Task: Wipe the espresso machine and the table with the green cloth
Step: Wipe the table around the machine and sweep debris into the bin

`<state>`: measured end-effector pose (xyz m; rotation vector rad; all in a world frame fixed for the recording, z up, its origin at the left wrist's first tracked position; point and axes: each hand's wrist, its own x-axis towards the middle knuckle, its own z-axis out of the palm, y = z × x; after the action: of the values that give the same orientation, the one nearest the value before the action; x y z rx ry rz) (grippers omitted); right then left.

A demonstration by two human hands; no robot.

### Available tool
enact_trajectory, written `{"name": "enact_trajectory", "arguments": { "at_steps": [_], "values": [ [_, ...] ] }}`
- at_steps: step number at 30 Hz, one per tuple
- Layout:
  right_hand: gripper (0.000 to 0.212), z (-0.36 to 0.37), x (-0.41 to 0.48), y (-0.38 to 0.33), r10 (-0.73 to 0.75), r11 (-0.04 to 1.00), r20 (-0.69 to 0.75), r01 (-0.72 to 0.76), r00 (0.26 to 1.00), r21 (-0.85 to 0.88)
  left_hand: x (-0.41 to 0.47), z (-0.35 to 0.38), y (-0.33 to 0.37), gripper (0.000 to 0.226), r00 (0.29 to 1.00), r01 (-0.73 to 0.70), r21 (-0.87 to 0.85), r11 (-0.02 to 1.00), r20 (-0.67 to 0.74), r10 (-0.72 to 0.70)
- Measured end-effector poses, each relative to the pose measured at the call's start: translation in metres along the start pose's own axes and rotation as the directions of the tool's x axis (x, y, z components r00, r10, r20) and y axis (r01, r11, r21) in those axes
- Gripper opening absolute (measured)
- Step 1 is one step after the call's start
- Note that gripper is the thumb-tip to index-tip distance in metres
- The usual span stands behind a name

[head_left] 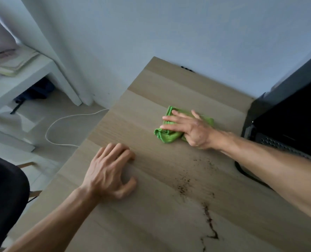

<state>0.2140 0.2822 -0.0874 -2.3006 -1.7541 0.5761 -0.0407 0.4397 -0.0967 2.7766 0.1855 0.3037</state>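
The green cloth (pixel 166 132) is soft and crumpled into a lump. It lies on the smooth, pale wood counter (pixel 169 88). The right hand (pixel 191 129) presses flat on top of the cloth, fingers spread, not gripping it. The black espresso machine (pixel 293 113) stands just to the right of the cloth. The left hand (pixel 109 170) rests nearer than the cloth, holding nothing, fingers curled. Dark gritty coffee crumbs (pixel 208 217) trail nearer than the cloth.
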Motion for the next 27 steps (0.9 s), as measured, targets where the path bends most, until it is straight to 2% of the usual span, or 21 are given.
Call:
{"name": "enact_trajectory", "arguments": {
  "at_steps": [2, 5, 8, 10, 13, 16, 18, 20, 23, 27],
  "values": [
    [0.079, 0.008, -0.033, 0.003, 0.165, 0.986, -0.097, -0.164, 0.982, 0.015, 0.001, -0.001, 0.002, 0.042, 1.000, 0.004, 0.001, 1.000, 0.010, -0.004],
    [0.081, 0.024, -0.068, -0.016, 0.381, 0.924, -0.135, -0.374, 0.914, 0.075, 0.002, -0.003, 0.004, 0.041, 1.000, 0.009, -0.002, 1.000, 0.027, -0.009],
    [0.081, 0.038, -0.078, -0.040, 0.533, 0.846, -0.150, -0.520, 0.833, 0.119, 0.002, -0.006, 0.006, 0.041, 0.999, 0.018, -0.006, 1.000, 0.048, -0.018],
    [0.083, 0.042, -0.072, -0.053, 0.575, 0.817, -0.141, -0.558, 0.806, 0.144, 0.002, -0.007, 0.007, 0.041, 0.998, 0.019, -0.011, 1.000, 0.058, -0.018],
    [0.085, 0.046, -0.050, -0.072, 0.474, 0.879, -0.114, -0.462, 0.873, 0.120, 0.000, -0.008, 0.008, 0.041, 0.998, 0.022, -0.015, 1.000, 0.063, -0.021],
    [0.089, 0.047, -0.038, -0.082, 0.234, 0.971, -0.032, -0.232, 0.972, 0.065, -0.002, -0.009, 0.009, 0.041, 0.997, 0.056, -0.011, 0.998, 0.062, -0.055],
    [0.090, 0.043, -0.037, -0.076, 0.074, 0.996, 0.045, -0.076, 0.996, 0.043, -0.008, -0.009, 0.012, 0.042, 0.995, 0.085, -0.008, 0.996, 0.053, -0.085],
    [0.091, 0.033, -0.040, -0.062, -0.019, 0.999, 0.127, 0.015, 0.992, 0.038, -0.018, -0.007, 0.018, 0.042, 0.995, 0.094, 0.006, 0.996, 0.042, -0.095],
    [0.088, 0.023, -0.056, -0.039, -0.016, 0.999, 0.138, 0.010, 0.990, 0.047, -0.029, -0.006, 0.025, 0.042, 0.994, 0.111, 0.033, 0.993, 0.022, -0.111],
    [0.083, 0.034, -0.097, -0.028, 0.131, 0.990, -0.024, -0.130, 0.991, 0.052, -0.027, -0.005, 0.026, 0.042, 0.991, 0.135, 0.057, 0.989, 0.006, -0.135]
  ]
}}
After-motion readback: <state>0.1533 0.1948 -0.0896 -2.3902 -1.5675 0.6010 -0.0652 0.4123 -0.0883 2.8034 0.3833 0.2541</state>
